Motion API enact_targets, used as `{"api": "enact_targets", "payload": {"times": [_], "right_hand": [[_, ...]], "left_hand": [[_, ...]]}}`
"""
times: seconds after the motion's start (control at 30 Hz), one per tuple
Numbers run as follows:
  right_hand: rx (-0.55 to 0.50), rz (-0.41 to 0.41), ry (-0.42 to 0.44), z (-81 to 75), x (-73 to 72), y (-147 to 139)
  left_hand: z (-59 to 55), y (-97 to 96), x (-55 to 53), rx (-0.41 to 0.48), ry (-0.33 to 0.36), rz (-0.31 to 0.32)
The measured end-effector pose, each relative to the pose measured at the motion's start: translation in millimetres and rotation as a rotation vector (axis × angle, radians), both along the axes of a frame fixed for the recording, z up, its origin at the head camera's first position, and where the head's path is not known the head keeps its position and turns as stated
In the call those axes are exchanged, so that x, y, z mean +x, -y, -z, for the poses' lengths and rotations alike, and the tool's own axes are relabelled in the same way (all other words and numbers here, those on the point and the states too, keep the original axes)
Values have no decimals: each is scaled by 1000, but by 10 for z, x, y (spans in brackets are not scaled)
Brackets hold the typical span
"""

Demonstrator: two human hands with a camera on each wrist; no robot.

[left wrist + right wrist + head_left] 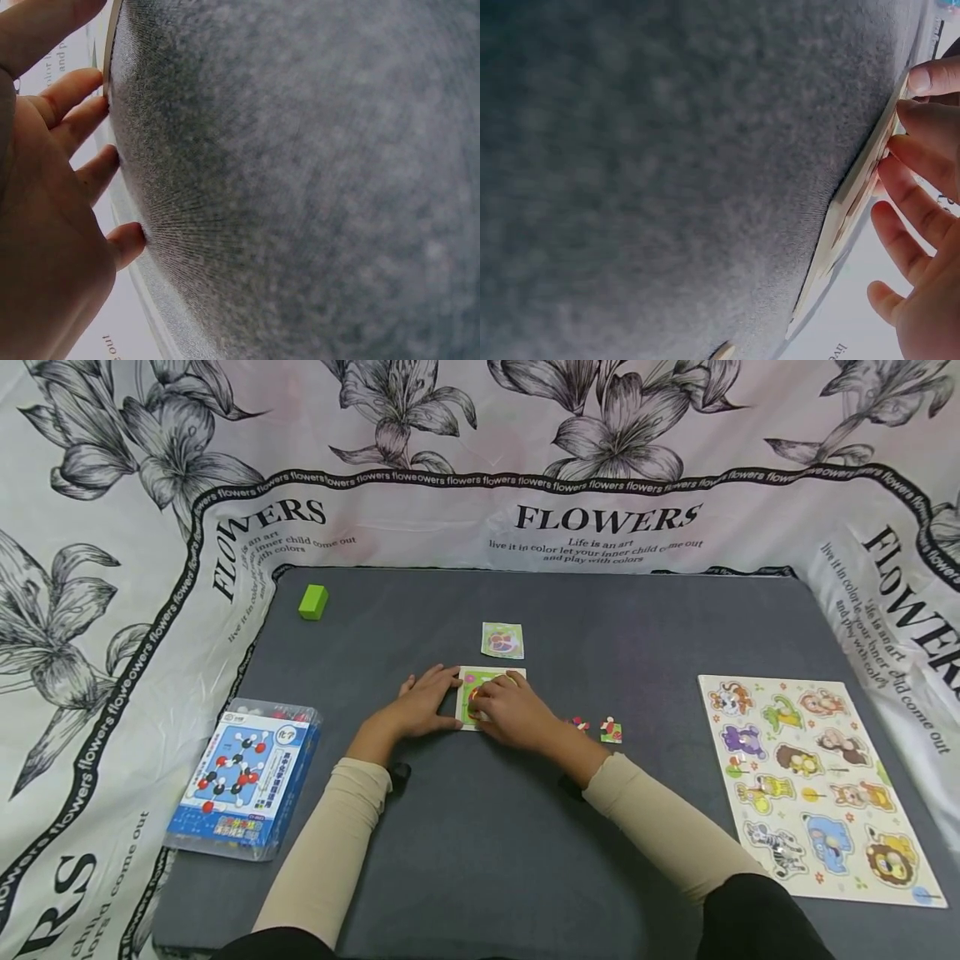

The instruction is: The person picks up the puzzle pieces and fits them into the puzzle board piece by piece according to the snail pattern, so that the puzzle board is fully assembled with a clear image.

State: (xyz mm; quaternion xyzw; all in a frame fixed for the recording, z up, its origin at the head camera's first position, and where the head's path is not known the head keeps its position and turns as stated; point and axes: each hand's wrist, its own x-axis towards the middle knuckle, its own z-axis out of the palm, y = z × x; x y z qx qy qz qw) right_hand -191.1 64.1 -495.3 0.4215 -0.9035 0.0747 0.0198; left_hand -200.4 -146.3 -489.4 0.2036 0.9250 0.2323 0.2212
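A small wooden puzzle board with a pale rim and green picture lies flat between the two hands. The left hand steadies its left side, thumb and fingertips at the edge; in the left wrist view the fingers spread out towards the board's rim. Over the board's right half, the right hand rests its fingertips on the picture and covers much of it. From the right wrist, the puzzle board shows edge-on, fingertips on its top. Two puzzle pieces, one red-and-green, lie beside the right wrist.
Beyond the board lies a small picture card. A green block stands at the far left. A blue plastic box with a molecule picture is at left, and a large animal puzzle board at right on the grey table.
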Motion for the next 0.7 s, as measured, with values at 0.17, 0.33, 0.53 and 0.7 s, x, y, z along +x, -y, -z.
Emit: {"api": "enact_targets", "payload": {"times": [0.17, 0.33, 0.53, 0.7], "right_hand": [[-12, 6, 29, -10, 37, -56], [-56, 23, 41, -97, 75, -201], [-104, 71, 42, -186, 116, -576], [-105, 129, 23, -198, 150, -900]], "left_hand": [[12, -4, 16, -5, 1, 9], [37, -12, 19, -1, 8, 5], [53, -14, 18, 8, 16, 6], [49, 11, 4, 15, -4, 0]]}}
